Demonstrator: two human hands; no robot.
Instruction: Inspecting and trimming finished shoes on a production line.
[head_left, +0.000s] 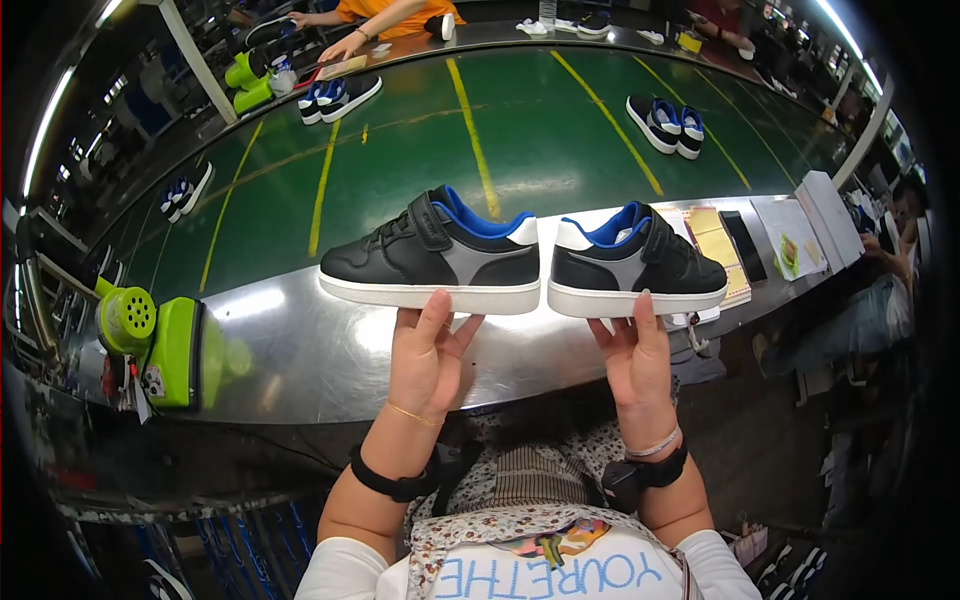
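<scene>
My left hand point(430, 355) holds up a black sneaker point(395, 250) with a grey side panel, blue lining and white sole, its toe to the left. The thumb presses the sole edge and the fingers go underneath. In my right hand point(637, 355) is the matching sneaker point(690, 272), toe to the right, gripped the same way by its sole. The two heels face each other with a narrow gap between. Both shoes are upright, above the metal bench point(300, 350). Part of each hand's fingers is hidden beneath the soles.
A green conveyor belt point(400, 170) with yellow lines carries several sneaker pairs point(665, 125). A lime-green machine point(175, 355) stands at the bench's left end. Yellow paper point(715, 250) and a phone point(743, 245) lie at right. Across the belt, a person in orange point(395, 15) reaches forward.
</scene>
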